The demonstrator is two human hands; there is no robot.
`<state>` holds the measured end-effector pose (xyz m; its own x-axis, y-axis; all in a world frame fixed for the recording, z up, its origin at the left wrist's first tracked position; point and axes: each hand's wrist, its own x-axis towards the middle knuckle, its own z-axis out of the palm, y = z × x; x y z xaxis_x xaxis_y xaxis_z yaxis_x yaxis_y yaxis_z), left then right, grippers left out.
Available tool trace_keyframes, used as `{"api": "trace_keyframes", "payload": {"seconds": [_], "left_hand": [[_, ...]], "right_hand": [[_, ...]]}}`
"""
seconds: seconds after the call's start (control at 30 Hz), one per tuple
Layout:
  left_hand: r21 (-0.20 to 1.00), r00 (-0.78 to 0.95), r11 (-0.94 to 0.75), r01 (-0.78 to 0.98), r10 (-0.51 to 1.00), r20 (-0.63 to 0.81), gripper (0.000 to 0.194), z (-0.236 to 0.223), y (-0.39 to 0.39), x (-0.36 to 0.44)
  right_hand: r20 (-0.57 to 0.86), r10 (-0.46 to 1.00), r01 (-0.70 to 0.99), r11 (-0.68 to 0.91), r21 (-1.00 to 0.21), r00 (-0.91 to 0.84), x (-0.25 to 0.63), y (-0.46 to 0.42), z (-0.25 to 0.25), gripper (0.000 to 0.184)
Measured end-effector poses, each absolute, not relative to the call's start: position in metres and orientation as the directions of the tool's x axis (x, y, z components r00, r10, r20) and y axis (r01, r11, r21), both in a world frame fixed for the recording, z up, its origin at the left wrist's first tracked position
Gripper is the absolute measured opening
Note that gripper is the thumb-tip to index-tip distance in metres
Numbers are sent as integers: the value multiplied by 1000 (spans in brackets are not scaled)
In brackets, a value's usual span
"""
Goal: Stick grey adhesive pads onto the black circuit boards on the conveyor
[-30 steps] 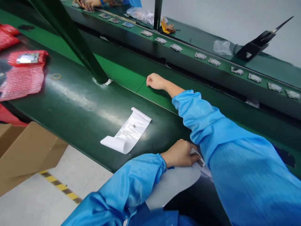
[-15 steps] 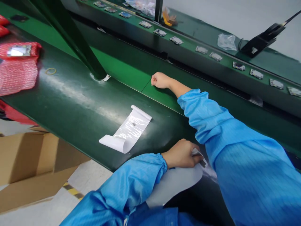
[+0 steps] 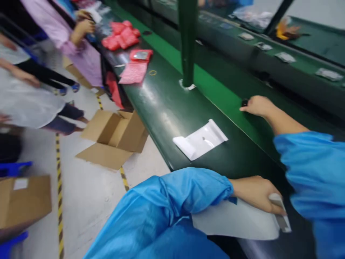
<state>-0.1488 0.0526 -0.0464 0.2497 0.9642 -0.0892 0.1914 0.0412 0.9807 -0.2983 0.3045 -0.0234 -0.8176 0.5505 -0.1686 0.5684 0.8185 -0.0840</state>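
My left hand is closed on a flat grey-and-white piece, whose exact kind I cannot make out. Under that hand and forearm lies a smooth whitish sheet along the near bench edge. Farther out, my right hand pinches a small black object over the green strip of the bench; blur hides what it is. Between the forearms and the post, a white backing sheet with curled ends rests on the dark green bench, a tiny grey piece on its glossy middle.
A green post rises from the bench. Red bubble-wrap bags and a rubber band lie beyond. Small boards line the raised shelf. An open cardboard box stands on the floor; other people are at the far left.
My view has swung left, bringing people and more floor into sight. A small black object now shows at my right fingertips. My left hand keeps its hold on the flat piece.
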Motion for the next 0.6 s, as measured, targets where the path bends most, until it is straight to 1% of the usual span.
{"api": "trace_keyframes", "payload": {"seconds": [0.03, 0.07, 0.1, 0.13, 0.17, 0.2, 0.23, 0.27, 0.33, 0.4, 0.43, 0.47, 0.53, 0.57, 0.6], "left_hand": [[982, 250, 62, 179, 962, -106, 18, -46, 54, -153], [982, 259, 59, 180, 960, -105, 19, -45, 55, -156], [978, 265, 39, 206, 960, -94, 20, -44, 55, -158], [967, 270, 4, 256, 960, -76, 20, -43, 55, -159], [945, 269, -38, 324, 962, -53, 20, -42, 54, -159], [913, 249, -72, 402, 968, -34, 23, -41, 54, -158], [871, 212, -89, 482, 977, -18, 28, -40, 53, -156], [825, 159, -93, 557, 987, 4, 35, -38, 52, -155], [737, 38, -88, 670, 996, 85, 49, -31, 47, -151], [666, -72, -72, 742, 980, 187, 56, -18, 31, -149], [641, -109, -62, 765, 969, 223, 55, -10, 16, -150], [630, -130, -59, 774, 960, 249, 49, -3, -4, -153], [620, -113, -157, 769, 921, 373, 35, 10, -56, -168], [617, -200, -134, 775, 875, 441, 29, 13, -84, -180], [619, -363, -20, 785, 795, 486, 25, 14, -112, -195]], "right_hand": [[-198, 593, 620, 773, -132, -781, -292, 299, -18, 42], [-183, 613, 640, 735, -224, -769, -284, 291, -13, 38], [-187, 623, 644, 681, -348, -760, -273, 279, -8, 34], [-257, 573, 617, 622, -483, -778, -261, 264, -3, 34], [-340, 499, 595, 557, -580, -797, -249, 246, 1, 36], [-411, 425, 589, 517, -622, -807, -239, 226, 5, 37], [-458, 367, 587, 524, -618, -810, -231, 205, 8, 33], [-472, 349, 583, 573, -576, -810, -226, 185, 10, 27], [-403, 360, 530, 697, -483, -841, -225, 153, 13, 14], [-381, 326, 482, 751, -452, -865, -228, 136, 16, 14], [-374, 315, 468, 762, -449, -872, -228, 132, 20, 16], [-365, 316, 462, 767, -445, -876, -227, 131, 24, 17], [-330, 317, 441, 785, -434, -889, -221, 131, 36, 18], [-315, 305, 423, 795, -436, -899, -218, 130, 42, 18], [-307, 290, 406, 800, -443, -906, -214, 128, 47, 17]]}}
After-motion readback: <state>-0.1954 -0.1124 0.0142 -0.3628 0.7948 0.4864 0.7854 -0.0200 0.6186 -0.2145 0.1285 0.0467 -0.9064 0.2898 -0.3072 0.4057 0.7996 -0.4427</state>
